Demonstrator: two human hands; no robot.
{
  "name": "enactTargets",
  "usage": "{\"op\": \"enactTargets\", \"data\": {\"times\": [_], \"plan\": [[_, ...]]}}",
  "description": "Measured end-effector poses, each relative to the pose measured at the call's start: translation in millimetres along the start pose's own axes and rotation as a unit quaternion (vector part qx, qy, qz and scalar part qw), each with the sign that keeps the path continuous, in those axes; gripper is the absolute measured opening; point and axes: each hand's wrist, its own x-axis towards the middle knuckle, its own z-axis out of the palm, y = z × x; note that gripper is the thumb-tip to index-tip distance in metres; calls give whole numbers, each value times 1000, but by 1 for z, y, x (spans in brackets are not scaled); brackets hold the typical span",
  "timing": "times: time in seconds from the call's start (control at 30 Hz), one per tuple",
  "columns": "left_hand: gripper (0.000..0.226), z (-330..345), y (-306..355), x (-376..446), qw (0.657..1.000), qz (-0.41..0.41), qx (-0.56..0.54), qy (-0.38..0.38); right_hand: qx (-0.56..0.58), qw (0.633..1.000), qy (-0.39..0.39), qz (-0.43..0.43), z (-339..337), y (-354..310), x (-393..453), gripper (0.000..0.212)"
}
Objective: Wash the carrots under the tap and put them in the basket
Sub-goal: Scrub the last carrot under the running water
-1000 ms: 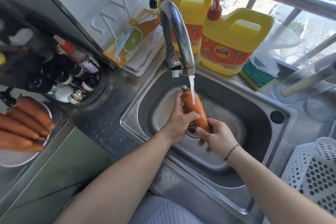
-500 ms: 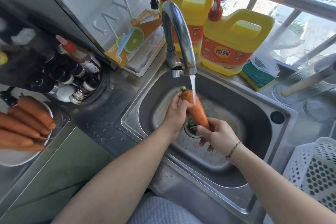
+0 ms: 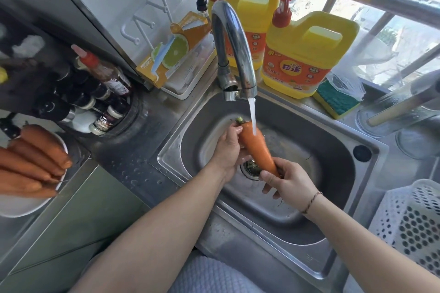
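Observation:
An orange carrot (image 3: 256, 147) is held tilted over the steel sink (image 3: 338, 150), its stalk end up under the running water from the curved tap (image 3: 234, 38). My left hand (image 3: 227, 150) wraps the carrot's upper side. My right hand (image 3: 289, 182) grips its thin lower end above the drain. Several more carrots (image 3: 31, 162) lie on a white plate (image 3: 21, 206) at the left. A white perforated basket (image 3: 414, 219) stands at the right edge.
Two yellow detergent jugs (image 3: 307, 54) and a green sponge (image 3: 338, 100) stand behind the sink. Dark sauce bottles (image 3: 100, 93) crowd the left counter, beside an orange-printed carton (image 3: 173, 50). A glass lid (image 3: 400, 112) lies at the right.
My left hand has slid up along the carrot toward its stalk end. The carrot stays under the water, held at its lower end by my right hand.

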Motion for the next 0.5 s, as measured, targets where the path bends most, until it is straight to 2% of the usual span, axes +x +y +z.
{"op": "enactTargets", "data": {"times": [0.07,0.1,0.2,0.27,0.3,0.43,0.5], "plan": [[36,-3,1,-1,999,2,33,-30,103,992,-64,33,-11,7,-2,11],[32,-4,1,-2,997,5,55,-56,149,983,-96,46,-17,10,-2,21],[34,-6,5,-5,988,14,96,-118,208,963,-162,58,-28,16,-2,70],[35,-4,9,-5,988,21,84,-125,207,963,-166,53,-29,17,1,81],[34,-4,10,-4,989,30,76,-121,197,967,-156,50,-30,15,2,78],[23,-5,10,0,992,61,70,-88,94,994,-57,8,-25,8,3,30],[19,-5,8,2,994,62,66,-61,47,999,-15,-23,-21,7,4,15]]}}
